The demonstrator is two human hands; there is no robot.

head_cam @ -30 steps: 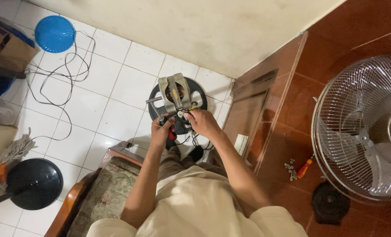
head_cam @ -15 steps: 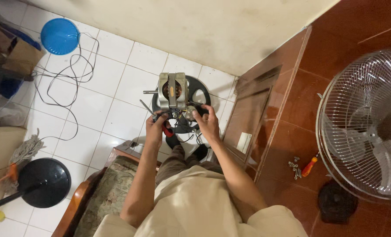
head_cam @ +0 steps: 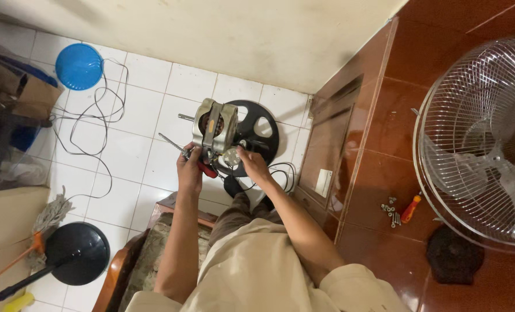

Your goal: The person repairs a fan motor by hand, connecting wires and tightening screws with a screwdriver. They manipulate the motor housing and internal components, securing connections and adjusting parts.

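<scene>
1. A second ago both hands were bunched together at the lower end of the grey metal fan motor with a copper winding showing through its frame [head_cam: 214,128]. Now they sit apart: the left hand [head_cam: 189,169] at the motor's lower left corner, the right hand [head_cam: 253,164] at its lower right.

2. The view has shifted a little between pictures, so part of this change is the head moving. The motor itself keeps the same upright pose over the black round plastic fan base with cut-out openings [head_cam: 257,134], which lies on the white tiled floor [head_cam: 147,81].

3. The spreading of the hands suggests, as a judgement, that work has moved from one spot on the motor to holding it on one side and working it from the other.

4. The left hand is closed around a red-handled screwdriver with a thin metal shaft [head_cam: 179,149]. The shaft points up and left, away from the motor, and the red grip shows just below the fingers.

5. The right hand is curled, its fingertips touching a small pale round part [head_cam: 231,156] at the bottom of the motor. Whether it pinches that part or merely rests on it, I cannot tell.

6. The motor stands just above and between the two hands, touching both, with its black wires [head_cam: 277,173] looping down towards the person's knees.

7. Well apart, on the brown glossy counter [head_cam: 373,190] to the right, lie a small heap of loose metal screws [head_cam: 389,211], a short orange-handled screwdriver [head_cam: 410,209] and a round wire fan guard [head_cam: 477,138].
</scene>
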